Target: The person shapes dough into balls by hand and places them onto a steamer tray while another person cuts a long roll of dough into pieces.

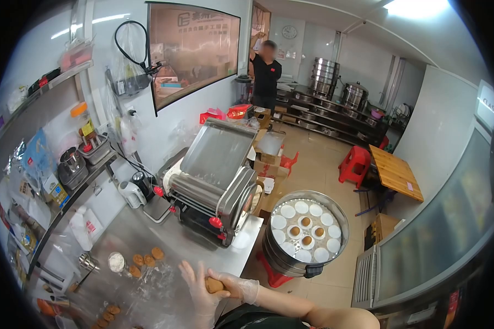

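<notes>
A piece of brown dough (214,284) sits between my two hands above the steel worktop. My left hand (200,293) has its fingers stretched upward, with the dough against its palm and its thumb below the piece. From the right, my right hand (239,287), in a clear plastic glove, closes on the same dough. Several brown dough pieces (148,260) lie on the floured worktop (167,279), and more dough pieces (108,317) are at the lower left. Beside the upper group stands a cup of white flour (116,262).
A dough sheeter (211,175) stands at the worktop's far end. Right of it, a round steamer (291,263) on a red stool holds paper rounds, some bearing brown balls. Wall shelves (55,219) line the left. A person (266,74) stands at the back.
</notes>
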`<state>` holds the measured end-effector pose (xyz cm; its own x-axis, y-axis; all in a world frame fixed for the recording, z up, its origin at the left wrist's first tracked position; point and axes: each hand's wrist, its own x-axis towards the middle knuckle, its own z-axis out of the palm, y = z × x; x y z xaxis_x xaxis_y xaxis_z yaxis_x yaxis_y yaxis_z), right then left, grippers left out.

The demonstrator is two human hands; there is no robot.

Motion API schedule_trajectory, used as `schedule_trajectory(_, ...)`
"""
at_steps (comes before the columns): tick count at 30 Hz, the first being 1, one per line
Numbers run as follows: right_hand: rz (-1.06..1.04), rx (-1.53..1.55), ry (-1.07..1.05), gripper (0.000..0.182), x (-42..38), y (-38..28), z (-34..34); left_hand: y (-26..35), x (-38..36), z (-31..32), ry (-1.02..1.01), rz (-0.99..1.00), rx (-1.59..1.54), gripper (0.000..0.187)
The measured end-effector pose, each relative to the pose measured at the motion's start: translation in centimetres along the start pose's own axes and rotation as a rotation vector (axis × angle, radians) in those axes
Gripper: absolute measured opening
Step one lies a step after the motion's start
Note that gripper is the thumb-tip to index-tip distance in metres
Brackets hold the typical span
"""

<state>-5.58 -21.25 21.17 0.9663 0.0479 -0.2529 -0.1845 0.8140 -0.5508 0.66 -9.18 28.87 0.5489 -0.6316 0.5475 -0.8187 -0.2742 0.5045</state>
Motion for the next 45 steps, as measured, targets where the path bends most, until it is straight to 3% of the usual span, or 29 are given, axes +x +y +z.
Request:
schedule_trajectory(1,0.071,-0.033,-0.057,0.057,-0.1,-0.3,-0.2,-0.7,-0.6,1.1,-0.016,-0.095,-0.321,0.050)
schedule_trajectory(3,-0.010,0.116,-0.007,0.054,0.5,0.9,0.1,-1.5,-1.8,2.3,0.003,-0.309,-0.768,0.048)
schedule_trajectory(5,-0.169,0.153,0.099,0.052,0.2,1.1,2.1,-0.4,-1.7,2.8,0.086,-0.541,-1.024,0.046)
schedule_trajectory(7,-0.398,0.092,0.268,0.049,-1.5,1.4,6.4,0.3,-1.6,3.6,0.196,-0.647,-0.983,0.045)
schedule_trajectory(8,-0.345,0.118,0.240,0.048,-1.2,1.6,5.7,0.4,-1.7,4.0,0.249,-0.701,-0.960,0.045)
schedule_trajectory(11,-0.188,0.203,0.150,0.046,0.8,2.2,1.5,-1.0,-2.4,4.2,0.098,-0.343,-0.600,0.043)
schedule_trajectory(13,-0.070,0.152,0.070,0.048,0.8,1.3,-0.1,-0.2,0.0,0.6,0.048,0.020,0.022,0.043)
schedule_trajectory(15,-0.002,0.106,0.001,0.051,0.6,0.4,-0.1,-0.4,0.4,-0.1,-0.018,0.082,0.044,0.043)
schedule_trajectory(17,0.015,0.069,-0.053,0.053,0.2,0.0,1.2,-1.7,-1.3,1.6,-0.102,-0.165,-0.528,0.044)
schedule_trajectory(20,-0.205,0.126,0.244,0.053,0.6,1.7,2.9,0.0,-1.2,2.8,0.136,-0.588,-1.032,0.047)
schedule_trajectory(23,-0.467,0.097,0.353,0.052,-0.9,0.9,8.0,1.3,0.1,3.4,0.255,-0.872,-1.050,0.044)
schedule_trajectory(26,-0.313,0.040,0.212,0.053,0.4,1.4,2.7,-1.4,-1.2,4.3,0.122,-0.184,-0.403,0.041)
schedule_trajectory(28,-0.204,0.061,0.012,0.054,0.8,0.5,0.2,0.2,1.2,0.4,0.035,0.031,0.030,0.040)
schedule_trajectory(29,-0.148,0.071,-0.087,0.054,0.6,0.3,-0.6,0.1,1.1,0.1,0.014,0.017,-0.048,0.039)
schedule_trajectory(30,-0.055,0.072,-0.033,0.056,0.0,-0.6,0.6,0.1,1.0,-0.1,-0.005,0.002,-0.126,0.039)
schedule_trajectory(32,-0.138,0.189,0.084,0.056,1.7,1.6,-0.4,-1.5,-0.4,3.4,0.020,-0.258,-0.880,0.039)
schedule_trajectory(35,-0.309,0.132,0.227,0.056,0.3,1.7,3.4,0.0,0.1,2.9,0.087,-0.709,-1.059,0.038)
schedule_trajectory(38,-0.358,0.078,0.165,0.054,-0.1,2.2,3.2,0.6,-0.2,3.9,0.171,-0.811,-1.064,0.041)
schedule_trajectory(41,-0.182,0.123,0.047,0.051,0.4,0.2,1.6,-0.6,0.1,2.0,-0.032,0.009,0.046,0.043)
schedule_trajectory(43,-0.058,0.111,0.057,0.049,-0.1,-1.2,2.1,-0.5,0.9,0.5,0.011,0.125,0.056,0.045)
schedule_trajectory(45,0.007,0.029,0.135,0.047,-1.0,-1.9,3.4,-0.5,0.7,0.8,0.031,0.021,-0.270,0.048)
